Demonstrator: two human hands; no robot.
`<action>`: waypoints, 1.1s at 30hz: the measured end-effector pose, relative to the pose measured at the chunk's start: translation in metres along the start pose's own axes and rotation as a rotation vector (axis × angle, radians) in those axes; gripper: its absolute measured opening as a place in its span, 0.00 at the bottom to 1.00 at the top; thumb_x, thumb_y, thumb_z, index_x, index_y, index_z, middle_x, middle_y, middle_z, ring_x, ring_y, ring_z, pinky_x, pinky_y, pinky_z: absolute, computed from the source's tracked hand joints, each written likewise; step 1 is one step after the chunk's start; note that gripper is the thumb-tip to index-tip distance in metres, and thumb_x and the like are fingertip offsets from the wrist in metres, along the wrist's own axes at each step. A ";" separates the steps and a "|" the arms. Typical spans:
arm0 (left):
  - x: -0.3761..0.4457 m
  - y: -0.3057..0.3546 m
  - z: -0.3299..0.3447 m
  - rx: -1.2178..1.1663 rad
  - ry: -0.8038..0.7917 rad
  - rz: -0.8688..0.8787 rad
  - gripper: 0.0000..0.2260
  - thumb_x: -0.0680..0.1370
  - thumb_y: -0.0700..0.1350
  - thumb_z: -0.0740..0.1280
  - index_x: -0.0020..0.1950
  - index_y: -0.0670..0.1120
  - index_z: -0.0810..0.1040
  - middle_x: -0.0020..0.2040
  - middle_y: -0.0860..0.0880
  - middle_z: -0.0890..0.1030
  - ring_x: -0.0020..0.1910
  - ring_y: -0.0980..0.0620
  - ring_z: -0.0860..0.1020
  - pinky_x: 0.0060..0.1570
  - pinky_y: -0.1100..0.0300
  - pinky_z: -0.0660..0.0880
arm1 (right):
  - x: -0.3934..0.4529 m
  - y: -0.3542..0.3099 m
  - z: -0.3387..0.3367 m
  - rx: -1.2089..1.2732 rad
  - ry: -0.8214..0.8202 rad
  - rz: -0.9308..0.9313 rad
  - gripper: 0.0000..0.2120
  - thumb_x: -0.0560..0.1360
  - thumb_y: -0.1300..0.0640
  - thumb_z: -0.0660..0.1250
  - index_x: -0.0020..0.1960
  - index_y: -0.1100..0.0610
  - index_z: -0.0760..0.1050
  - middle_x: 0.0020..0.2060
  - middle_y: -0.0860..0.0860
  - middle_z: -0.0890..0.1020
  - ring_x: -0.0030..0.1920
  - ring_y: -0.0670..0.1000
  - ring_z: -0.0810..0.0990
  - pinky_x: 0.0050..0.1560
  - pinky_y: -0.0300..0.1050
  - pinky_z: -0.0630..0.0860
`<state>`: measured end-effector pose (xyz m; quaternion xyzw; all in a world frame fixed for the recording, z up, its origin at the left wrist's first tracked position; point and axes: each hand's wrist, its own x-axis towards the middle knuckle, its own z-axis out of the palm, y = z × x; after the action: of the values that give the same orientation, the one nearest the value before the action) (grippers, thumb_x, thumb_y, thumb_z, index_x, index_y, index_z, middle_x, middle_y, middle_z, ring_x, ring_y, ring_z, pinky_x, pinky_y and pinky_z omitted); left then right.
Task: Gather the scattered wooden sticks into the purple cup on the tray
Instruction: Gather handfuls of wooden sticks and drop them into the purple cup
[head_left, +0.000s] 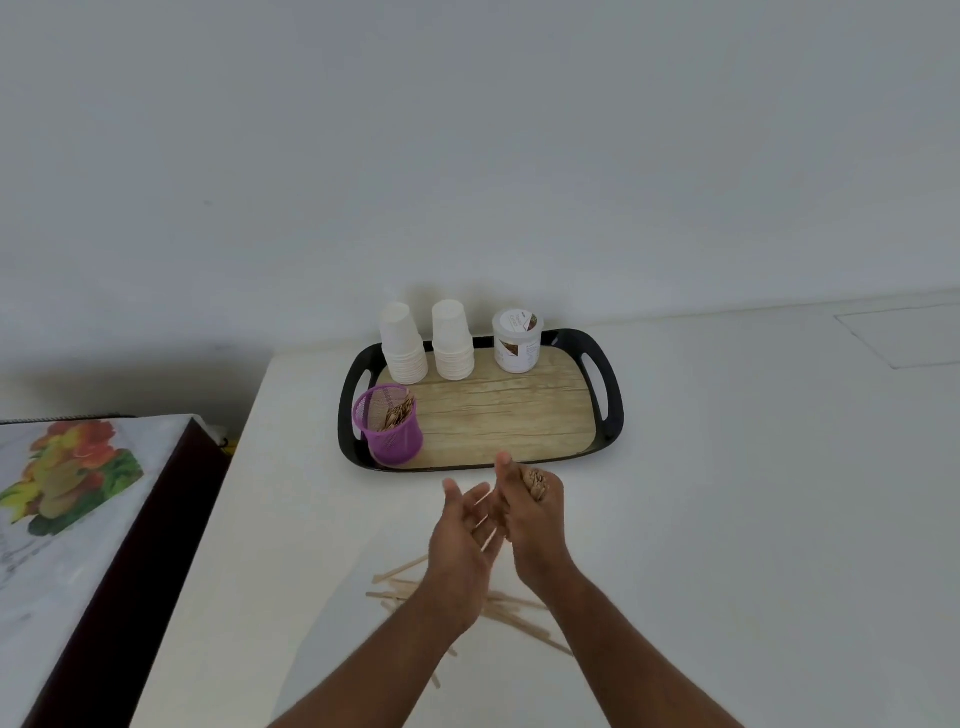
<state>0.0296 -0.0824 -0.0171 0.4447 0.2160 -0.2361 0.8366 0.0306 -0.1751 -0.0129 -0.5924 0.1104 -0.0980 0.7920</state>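
A purple mesh cup (390, 426) stands in the front left corner of the black tray (613, 410) and holds several wooden sticks. My right hand (535, 512) grips a bundle of wooden sticks (536, 482), ends up, just in front of the tray's near rim. My left hand (465, 540) is beside it with straight fingers, palm turned toward the bundle. More scattered sticks (511, 613) lie on the white table under my forearms, partly hidden by them.
Two stacks of white paper cups (402, 343) and a white lidded jar (518, 342) stand along the tray's back edge. A dark cabinet with a flower-print cover (67, 493) sits lower to the left of the table. A wall rises behind the tray.
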 end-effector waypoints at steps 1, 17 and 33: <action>-0.002 0.004 0.002 -0.094 -0.059 -0.064 0.28 0.84 0.61 0.55 0.65 0.40 0.79 0.61 0.40 0.83 0.63 0.45 0.80 0.70 0.47 0.71 | -0.003 -0.005 0.006 0.062 -0.017 0.018 0.28 0.80 0.47 0.70 0.28 0.59 0.65 0.21 0.53 0.65 0.23 0.50 0.63 0.27 0.43 0.63; -0.032 0.027 0.011 -0.247 -0.190 -0.018 0.18 0.85 0.51 0.58 0.37 0.46 0.74 0.30 0.51 0.76 0.33 0.56 0.79 0.42 0.59 0.81 | -0.034 -0.040 0.060 0.233 -0.005 -0.045 0.28 0.73 0.48 0.77 0.30 0.61 0.62 0.24 0.54 0.60 0.26 0.52 0.56 0.34 0.43 0.63; -0.020 0.045 -0.024 -0.339 -0.168 -0.107 0.31 0.84 0.62 0.49 0.58 0.37 0.80 0.56 0.37 0.83 0.58 0.46 0.84 0.61 0.53 0.76 | -0.019 -0.031 0.078 0.168 -0.071 0.021 0.27 0.77 0.54 0.71 0.27 0.59 0.59 0.21 0.54 0.58 0.26 0.55 0.51 0.33 0.52 0.57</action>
<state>0.0367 -0.0358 0.0110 0.2640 0.2056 -0.2767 0.9008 0.0345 -0.1066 0.0398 -0.5260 0.0802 -0.0775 0.8432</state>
